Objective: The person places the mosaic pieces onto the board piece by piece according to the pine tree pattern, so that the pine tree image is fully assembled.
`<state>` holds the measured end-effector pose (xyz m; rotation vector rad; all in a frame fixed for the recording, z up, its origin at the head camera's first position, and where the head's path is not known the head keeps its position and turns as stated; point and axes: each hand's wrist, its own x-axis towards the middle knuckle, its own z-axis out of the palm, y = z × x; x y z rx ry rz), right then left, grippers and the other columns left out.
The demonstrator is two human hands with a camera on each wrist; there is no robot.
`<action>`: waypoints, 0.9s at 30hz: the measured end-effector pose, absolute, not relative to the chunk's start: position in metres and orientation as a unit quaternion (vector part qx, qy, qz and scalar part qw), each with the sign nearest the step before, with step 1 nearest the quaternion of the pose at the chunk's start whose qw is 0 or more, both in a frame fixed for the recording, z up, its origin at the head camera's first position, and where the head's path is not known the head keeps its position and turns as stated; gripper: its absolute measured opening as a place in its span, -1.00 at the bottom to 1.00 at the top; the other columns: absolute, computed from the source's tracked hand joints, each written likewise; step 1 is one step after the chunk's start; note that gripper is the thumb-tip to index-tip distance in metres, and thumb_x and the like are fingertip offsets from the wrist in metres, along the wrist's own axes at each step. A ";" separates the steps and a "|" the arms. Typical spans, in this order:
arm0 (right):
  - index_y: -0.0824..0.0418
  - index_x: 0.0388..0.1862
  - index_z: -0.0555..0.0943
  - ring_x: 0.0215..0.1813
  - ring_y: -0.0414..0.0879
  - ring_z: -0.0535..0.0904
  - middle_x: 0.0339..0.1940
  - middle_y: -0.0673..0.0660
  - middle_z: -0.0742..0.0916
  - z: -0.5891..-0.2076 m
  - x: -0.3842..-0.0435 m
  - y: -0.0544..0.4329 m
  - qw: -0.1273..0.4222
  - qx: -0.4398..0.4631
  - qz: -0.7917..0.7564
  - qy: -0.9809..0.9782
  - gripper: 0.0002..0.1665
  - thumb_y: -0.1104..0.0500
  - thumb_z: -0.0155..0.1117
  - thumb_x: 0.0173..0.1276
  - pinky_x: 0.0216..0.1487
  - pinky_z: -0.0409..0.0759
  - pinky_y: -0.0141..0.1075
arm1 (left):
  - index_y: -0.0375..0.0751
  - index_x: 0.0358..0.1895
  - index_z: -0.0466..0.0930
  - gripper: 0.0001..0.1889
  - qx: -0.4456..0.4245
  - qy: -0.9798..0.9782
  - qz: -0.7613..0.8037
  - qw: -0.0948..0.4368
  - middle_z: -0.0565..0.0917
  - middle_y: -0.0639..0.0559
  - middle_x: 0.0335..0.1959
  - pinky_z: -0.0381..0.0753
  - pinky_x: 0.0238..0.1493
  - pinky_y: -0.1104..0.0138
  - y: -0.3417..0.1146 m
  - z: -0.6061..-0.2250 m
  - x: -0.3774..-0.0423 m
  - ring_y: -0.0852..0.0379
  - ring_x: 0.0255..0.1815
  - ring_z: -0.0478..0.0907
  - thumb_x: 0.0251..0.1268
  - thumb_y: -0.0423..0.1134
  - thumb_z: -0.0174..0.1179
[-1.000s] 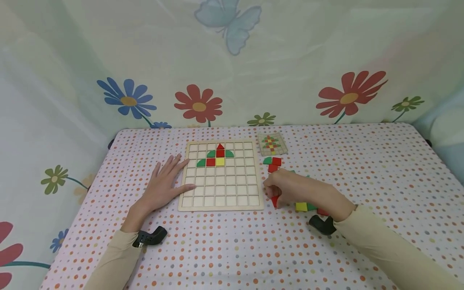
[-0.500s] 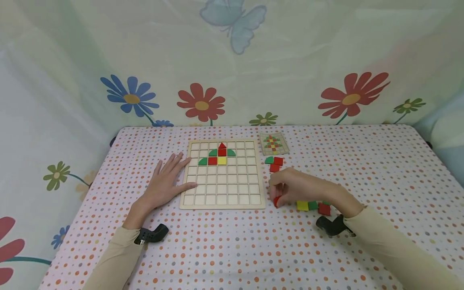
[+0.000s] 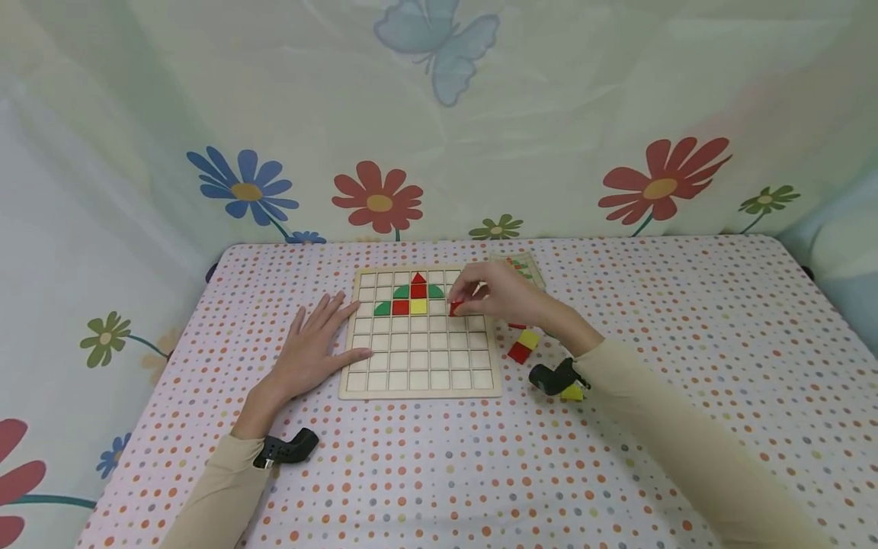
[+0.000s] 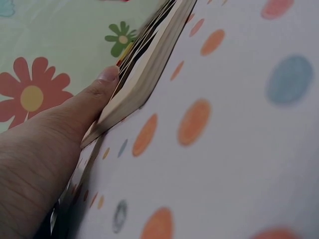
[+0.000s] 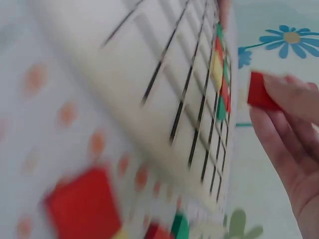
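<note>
My right hand [image 3: 504, 293] pinches a small red tile [image 5: 260, 92] between thumb and fingers, over the right part of the gridded wooden board [image 3: 418, 379]. My left hand [image 3: 309, 347] lies with fingers spread at the board's left side, its thumb [image 4: 92, 102] on the edge. Near the top of the grid sit a red triangle [image 3: 418, 279], a red square [image 3: 418, 291] with green quarter-round tiles [image 3: 402, 292] on both sides, and below them a green quarter-round [image 3: 382, 309], a red square [image 3: 401, 307] and a yellow square [image 3: 418, 306].
Right of the board lie loose tiles, among them a red one [image 3: 519, 352] and yellow ones [image 3: 528, 338]; the right forearm hides others. A pattern card [image 3: 537, 273] lies at the board's upper right, partly behind the right hand. A flowered curtain [image 3: 549, 114] hangs behind the table.
My right hand has carried the red tile up and left, from the loose tiles to over the board. The left hand stays in place.
</note>
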<state>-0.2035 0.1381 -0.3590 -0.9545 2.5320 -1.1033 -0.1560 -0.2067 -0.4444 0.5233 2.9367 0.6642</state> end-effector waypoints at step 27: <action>0.34 -0.07 0.83 0.01 0.06 0.68 -0.08 0.21 0.79 -0.381 -0.218 0.093 0.070 -0.260 -0.315 0.910 -0.83 0.40 0.43 0.39 0.00 0.72 -0.19 | -0.02 0.70 0.10 -0.02 0.171 0.960 0.217 0.034 -0.02 -0.14 0.74 -0.40 0.66 -0.18 -0.209 -0.448 -0.155 -0.15 0.75 -0.24 0.35 0.31 0.28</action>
